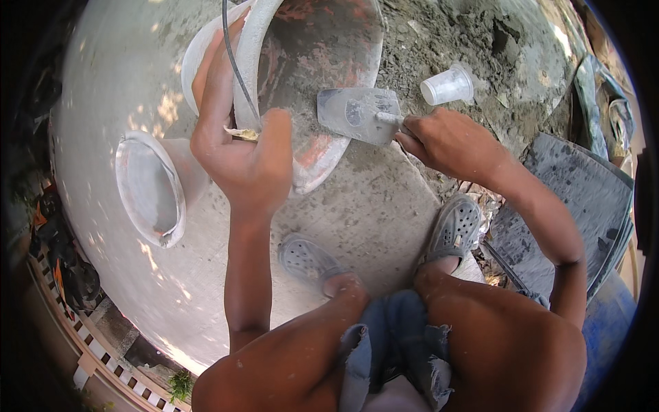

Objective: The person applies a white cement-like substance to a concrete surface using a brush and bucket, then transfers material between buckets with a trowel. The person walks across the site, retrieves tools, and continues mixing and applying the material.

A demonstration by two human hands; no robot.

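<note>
A cement-stained bucket (316,48) lies tipped at the top middle, its mouth turned toward the right. My left hand (240,141) is closed around the bucket's rim, and the thin dark wire handle runs down to that hand. The fingers on the far side are partly hidden by the rim. In my right hand (443,141) is the handle of a trowel (357,113). Its flat, grey-smeared blade points left, at the lower edge of the bucket's mouth. Grey wet mortar (467,44) lies in a lumpy heap just beyond the trowel.
A translucent plastic cup (449,86) rests on its side by the mortar. Another pale bucket (149,189) stands at left on the concrete floor (206,275). My clog-covered feet (456,226) are below the trowel. A dark sheet (563,206) lies at right.
</note>
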